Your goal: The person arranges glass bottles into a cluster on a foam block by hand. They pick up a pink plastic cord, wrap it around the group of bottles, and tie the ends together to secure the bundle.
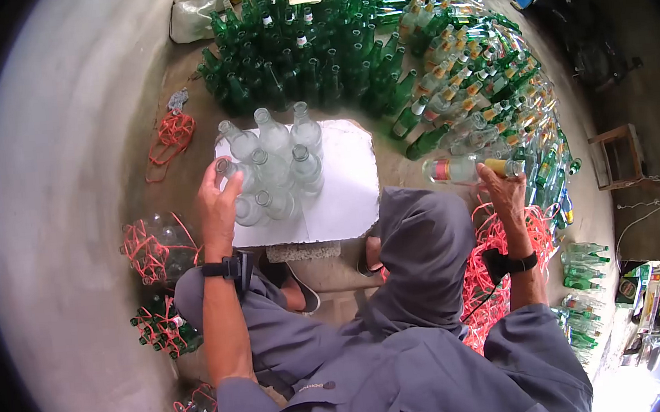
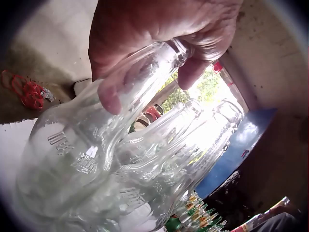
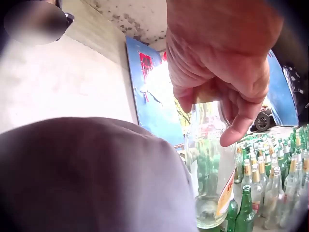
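Several clear bottles (image 1: 271, 160) stand close together on the left part of a white board (image 1: 351, 180). My left hand (image 1: 219, 208) grips the neck of a clear bottle at the group's left edge; in the left wrist view the fingers and thumb of the hand (image 2: 159, 38) curl round that bottle (image 2: 82, 140). Out to the right, my right hand (image 1: 506, 194) holds a clear labelled bottle (image 1: 456, 170) by its neck, its base towards the board. The right wrist view shows the hand (image 3: 222, 67) round the neck of this bottle (image 3: 207, 164), above green bottles.
Many green bottles (image 1: 286, 68) stand beyond the board, and more bottles (image 1: 493, 97) fill the right side. Red twine (image 1: 489, 270) lies by the right knee, with another tangle (image 1: 174, 133) at the left. A wooden stool (image 1: 618, 157) is at the far right.
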Tool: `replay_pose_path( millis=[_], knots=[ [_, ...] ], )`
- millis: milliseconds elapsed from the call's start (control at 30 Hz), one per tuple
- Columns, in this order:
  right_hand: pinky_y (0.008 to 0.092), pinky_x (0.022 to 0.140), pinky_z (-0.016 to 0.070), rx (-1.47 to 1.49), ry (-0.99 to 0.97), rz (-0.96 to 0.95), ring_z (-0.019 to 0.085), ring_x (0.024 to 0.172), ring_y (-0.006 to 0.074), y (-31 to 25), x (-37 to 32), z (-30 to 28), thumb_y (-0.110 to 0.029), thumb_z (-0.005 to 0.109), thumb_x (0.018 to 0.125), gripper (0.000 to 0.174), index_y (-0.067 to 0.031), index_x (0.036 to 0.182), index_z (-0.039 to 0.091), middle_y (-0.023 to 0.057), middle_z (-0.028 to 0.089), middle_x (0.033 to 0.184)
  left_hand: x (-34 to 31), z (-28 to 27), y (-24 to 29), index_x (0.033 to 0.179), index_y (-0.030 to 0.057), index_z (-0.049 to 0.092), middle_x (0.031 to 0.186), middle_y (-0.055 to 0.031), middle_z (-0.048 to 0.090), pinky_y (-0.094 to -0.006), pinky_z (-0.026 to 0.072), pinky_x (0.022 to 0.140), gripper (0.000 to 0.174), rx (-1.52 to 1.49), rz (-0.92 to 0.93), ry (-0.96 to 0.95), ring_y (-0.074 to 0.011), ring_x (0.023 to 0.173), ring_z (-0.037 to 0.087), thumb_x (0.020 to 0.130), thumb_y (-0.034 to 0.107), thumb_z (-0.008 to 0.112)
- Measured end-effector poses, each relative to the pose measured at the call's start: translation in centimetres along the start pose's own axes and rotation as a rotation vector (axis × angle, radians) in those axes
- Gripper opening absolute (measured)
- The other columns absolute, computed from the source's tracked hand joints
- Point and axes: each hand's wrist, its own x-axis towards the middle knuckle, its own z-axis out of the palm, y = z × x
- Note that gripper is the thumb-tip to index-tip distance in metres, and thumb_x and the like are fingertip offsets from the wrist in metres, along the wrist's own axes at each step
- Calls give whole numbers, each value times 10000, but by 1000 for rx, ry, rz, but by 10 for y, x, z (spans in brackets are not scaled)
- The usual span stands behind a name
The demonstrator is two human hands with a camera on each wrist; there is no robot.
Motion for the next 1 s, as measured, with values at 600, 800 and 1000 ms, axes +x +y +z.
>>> replay_pose_path(
  millis=[600,800,1000],
  knots=[
    [275,561,602,25,-18,110,672,678,154,-38,-23,-52,-150,754,852,273,88,974,701,105,702,847,6,-5,-20,1277,17,562,1110,-38,600,-281,508,747,442,109,55,11,-127,956,572,879,175,675],
    [291,573,606,-31,-47,251,684,700,174,-19,-40,-98,-181,750,849,277,70,953,698,115,704,861,3,-2,-6,1226,-67,564,1182,-141,620,-331,419,989,428,76,5,12,-220,1109,572,861,131,662],
    [306,553,608,-171,-46,268,692,739,183,-28,-51,-161,-237,746,841,330,52,986,677,118,707,897,2,-3,-4,1231,-67,563,1180,-156,628,-343,414,998,429,114,22,1,-245,1109,580,862,133,653]
  ],
)
